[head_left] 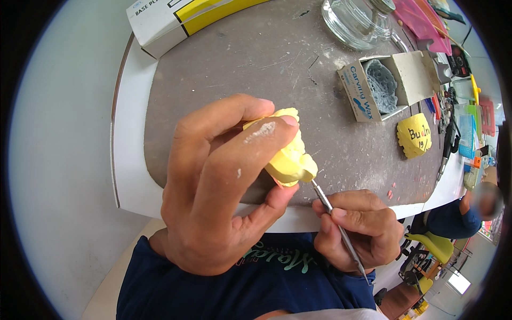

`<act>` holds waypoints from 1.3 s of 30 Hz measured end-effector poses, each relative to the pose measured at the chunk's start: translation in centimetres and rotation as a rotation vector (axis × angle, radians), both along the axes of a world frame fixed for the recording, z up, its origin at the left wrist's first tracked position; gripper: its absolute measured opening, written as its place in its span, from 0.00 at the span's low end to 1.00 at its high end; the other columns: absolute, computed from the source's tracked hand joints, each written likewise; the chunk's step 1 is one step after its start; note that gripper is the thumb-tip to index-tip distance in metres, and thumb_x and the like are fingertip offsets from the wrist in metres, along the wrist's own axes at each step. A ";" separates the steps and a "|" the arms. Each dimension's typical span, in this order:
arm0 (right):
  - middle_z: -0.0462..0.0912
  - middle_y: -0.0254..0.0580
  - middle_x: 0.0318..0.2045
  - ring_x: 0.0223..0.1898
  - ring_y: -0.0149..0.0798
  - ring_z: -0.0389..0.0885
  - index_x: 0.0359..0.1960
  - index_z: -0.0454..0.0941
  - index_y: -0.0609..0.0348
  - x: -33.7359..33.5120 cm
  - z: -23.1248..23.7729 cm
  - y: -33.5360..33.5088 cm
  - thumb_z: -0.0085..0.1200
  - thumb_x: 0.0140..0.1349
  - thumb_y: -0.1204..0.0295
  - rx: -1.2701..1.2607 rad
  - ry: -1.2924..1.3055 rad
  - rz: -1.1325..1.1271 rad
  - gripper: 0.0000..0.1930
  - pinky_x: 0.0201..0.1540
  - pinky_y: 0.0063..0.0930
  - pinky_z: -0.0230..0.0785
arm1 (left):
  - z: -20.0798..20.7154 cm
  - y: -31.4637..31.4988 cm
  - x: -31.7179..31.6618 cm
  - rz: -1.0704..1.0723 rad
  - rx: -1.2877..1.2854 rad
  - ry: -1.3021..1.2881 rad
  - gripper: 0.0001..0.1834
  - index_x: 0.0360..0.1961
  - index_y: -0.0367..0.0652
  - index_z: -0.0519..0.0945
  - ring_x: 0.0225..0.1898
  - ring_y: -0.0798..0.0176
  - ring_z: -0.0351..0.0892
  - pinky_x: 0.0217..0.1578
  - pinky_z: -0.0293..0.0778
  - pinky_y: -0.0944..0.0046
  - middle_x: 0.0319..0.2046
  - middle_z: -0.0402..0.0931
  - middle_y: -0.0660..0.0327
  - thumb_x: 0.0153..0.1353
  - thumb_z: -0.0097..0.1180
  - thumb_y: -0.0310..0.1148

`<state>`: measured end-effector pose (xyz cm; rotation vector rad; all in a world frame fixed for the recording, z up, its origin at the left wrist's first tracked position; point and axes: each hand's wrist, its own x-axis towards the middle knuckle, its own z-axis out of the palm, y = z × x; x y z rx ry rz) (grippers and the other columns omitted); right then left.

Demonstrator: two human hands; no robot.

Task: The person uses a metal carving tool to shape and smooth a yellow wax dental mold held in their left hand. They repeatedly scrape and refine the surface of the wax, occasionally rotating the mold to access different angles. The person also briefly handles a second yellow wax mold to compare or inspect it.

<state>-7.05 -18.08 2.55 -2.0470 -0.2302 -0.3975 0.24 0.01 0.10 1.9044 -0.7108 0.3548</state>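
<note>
Looking matt and chalky on the yellow cast (288,166); gleaming metallic on the slim tool (348,241); shining glassy on the jar (353,24).

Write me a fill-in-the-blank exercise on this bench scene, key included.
1. The left hand grips a dental cast coloured ____.
2. The right hand holds a slim tool made of ____.
3. The clear jar is made of ____.
4. In the picture, the open cardboard box stands to the ____ of the gripped cast.

Missing words: yellow; metal; glass; right.

Yellow lobed plaster cast (290,164) near, white rectangular cardboard box (356,93) farther right, round clear glass jar (353,24) behind box
</note>
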 end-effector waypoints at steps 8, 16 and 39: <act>0.86 0.50 0.30 0.27 0.42 0.87 0.34 0.78 0.62 -0.2 0.1 0.0 0.70 0.48 0.84 -0.003 0.015 -0.024 0.14 0.29 0.27 0.78 | 0.1 0.1 0.0 -0.002 0.004 0.004 0.40 0.57 0.38 0.71 0.55 0.55 0.74 0.53 0.76 0.60 0.55 0.68 0.46 0.40 0.75 0.20; 0.86 0.50 0.29 0.27 0.42 0.87 0.35 0.78 0.62 -0.2 0.0 -0.1 0.70 0.48 0.84 0.011 0.004 -0.028 0.14 0.30 0.28 0.79 | 0.0 0.0 0.0 0.001 -0.002 0.004 0.39 0.57 0.38 0.71 0.55 0.56 0.74 0.52 0.76 0.61 0.55 0.69 0.46 0.40 0.75 0.20; 0.86 0.50 0.31 0.28 0.42 0.87 0.36 0.77 0.62 0.1 0.2 0.2 0.70 0.50 0.83 -0.020 0.016 -0.014 0.15 0.29 0.27 0.79 | -0.1 0.1 0.1 -0.009 -0.019 0.000 0.40 0.56 0.38 0.71 0.54 0.56 0.75 0.51 0.77 0.61 0.55 0.69 0.45 0.38 0.75 0.19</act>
